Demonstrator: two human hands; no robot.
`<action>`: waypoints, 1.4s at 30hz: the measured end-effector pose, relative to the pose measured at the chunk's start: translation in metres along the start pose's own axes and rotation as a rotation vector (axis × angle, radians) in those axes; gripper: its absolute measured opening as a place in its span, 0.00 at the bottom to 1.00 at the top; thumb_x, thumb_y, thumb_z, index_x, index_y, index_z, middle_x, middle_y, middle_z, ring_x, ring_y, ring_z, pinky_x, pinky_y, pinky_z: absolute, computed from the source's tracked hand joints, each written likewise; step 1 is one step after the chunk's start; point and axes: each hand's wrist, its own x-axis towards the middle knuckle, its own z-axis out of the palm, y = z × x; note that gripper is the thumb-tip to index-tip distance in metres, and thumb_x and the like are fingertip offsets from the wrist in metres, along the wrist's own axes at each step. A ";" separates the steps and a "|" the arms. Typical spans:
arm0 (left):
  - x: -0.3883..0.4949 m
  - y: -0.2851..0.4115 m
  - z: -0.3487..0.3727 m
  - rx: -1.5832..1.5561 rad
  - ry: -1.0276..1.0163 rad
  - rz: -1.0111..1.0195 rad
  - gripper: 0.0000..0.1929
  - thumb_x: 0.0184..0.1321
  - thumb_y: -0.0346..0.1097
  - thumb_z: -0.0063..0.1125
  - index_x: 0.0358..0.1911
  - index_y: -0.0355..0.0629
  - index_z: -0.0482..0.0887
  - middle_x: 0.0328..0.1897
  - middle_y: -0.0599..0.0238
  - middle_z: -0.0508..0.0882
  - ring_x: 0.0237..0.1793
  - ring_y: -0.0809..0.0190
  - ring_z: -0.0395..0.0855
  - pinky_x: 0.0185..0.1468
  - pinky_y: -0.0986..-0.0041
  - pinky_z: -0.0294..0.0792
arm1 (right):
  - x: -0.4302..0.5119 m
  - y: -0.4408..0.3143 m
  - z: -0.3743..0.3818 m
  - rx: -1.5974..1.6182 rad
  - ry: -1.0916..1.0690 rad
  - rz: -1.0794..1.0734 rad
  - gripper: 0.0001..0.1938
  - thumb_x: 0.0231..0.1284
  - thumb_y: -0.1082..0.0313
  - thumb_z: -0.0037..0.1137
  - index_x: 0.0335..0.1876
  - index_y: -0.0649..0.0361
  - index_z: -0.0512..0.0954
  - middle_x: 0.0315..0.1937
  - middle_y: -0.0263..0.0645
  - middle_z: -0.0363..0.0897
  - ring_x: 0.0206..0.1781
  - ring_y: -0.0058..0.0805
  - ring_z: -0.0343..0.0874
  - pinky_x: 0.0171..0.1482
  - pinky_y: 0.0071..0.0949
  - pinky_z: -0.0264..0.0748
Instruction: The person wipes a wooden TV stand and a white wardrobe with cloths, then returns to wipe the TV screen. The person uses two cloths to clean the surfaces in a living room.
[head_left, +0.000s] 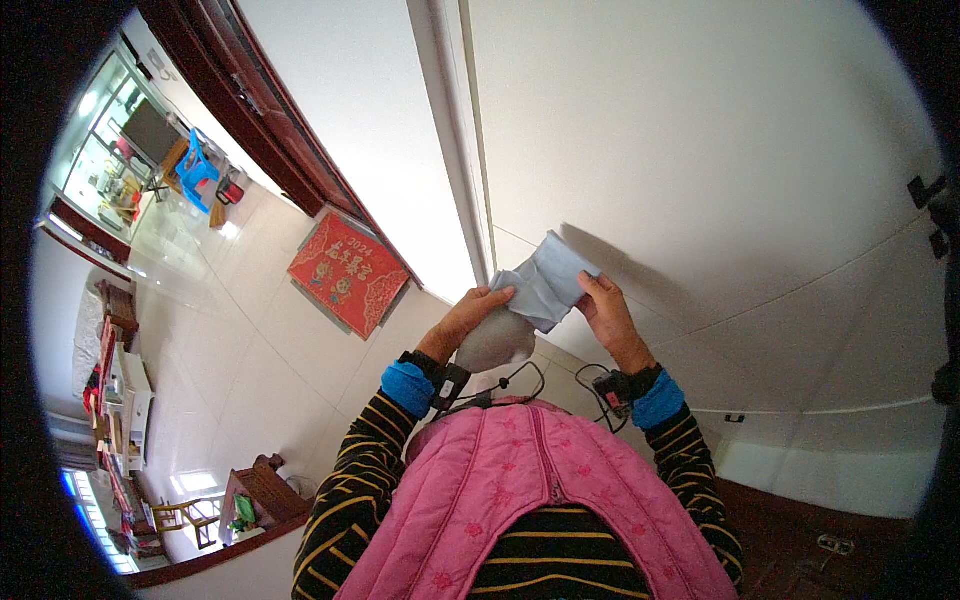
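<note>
A folded light blue-grey cloth (546, 289) is stretched between both hands, close to a white wall corner. My left hand (471, 315) pinches its left end, thumb on top. My right hand (606, 315) grips the right edge, also with the thumb above. Creases run across the middle of the cloth, and its upper corner points away from me. Beneath the cloth, beside my left hand, shows a grey rounded shape (496, 343); what it is cannot be made out. Each wrist carries a black strapped device with a cable over a blue cuff.
A white wall (675, 150) fills the right side, its corner trim (450, 135) running up ahead. Left of it, a red doormat (349, 274) lies by a dark wooden door frame (300, 150). Farther off stand a blue plastic chair (196, 171) and a carved wooden furniture piece (259, 491).
</note>
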 end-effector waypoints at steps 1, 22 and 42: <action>0.001 -0.001 -0.001 0.002 0.000 0.000 0.26 0.61 0.52 0.60 0.48 0.33 0.80 0.41 0.58 0.85 0.36 0.62 0.84 0.41 0.71 0.78 | 0.000 0.001 -0.001 -0.001 -0.005 0.004 0.19 0.66 0.60 0.53 0.56 0.63 0.70 0.50 0.39 0.74 0.53 0.31 0.74 0.59 0.34 0.70; 0.019 -0.018 -0.022 0.095 0.032 0.018 0.24 0.66 0.52 0.52 0.49 0.33 0.80 0.43 0.56 0.84 0.36 0.61 0.84 0.40 0.71 0.77 | -0.016 -0.015 0.037 -0.666 -0.365 -0.187 0.19 0.67 0.69 0.49 0.62 0.55 0.72 0.61 0.41 0.71 0.62 0.31 0.70 0.62 0.33 0.69; -0.011 0.006 0.000 -0.196 -0.188 0.002 0.32 0.63 0.59 0.50 0.57 0.35 0.72 0.50 0.50 0.80 0.43 0.56 0.83 0.45 0.68 0.78 | -0.024 -0.004 0.040 -0.977 -0.415 -0.322 0.45 0.50 0.59 0.69 0.72 0.57 0.54 0.68 0.50 0.57 0.70 0.42 0.60 0.68 0.37 0.63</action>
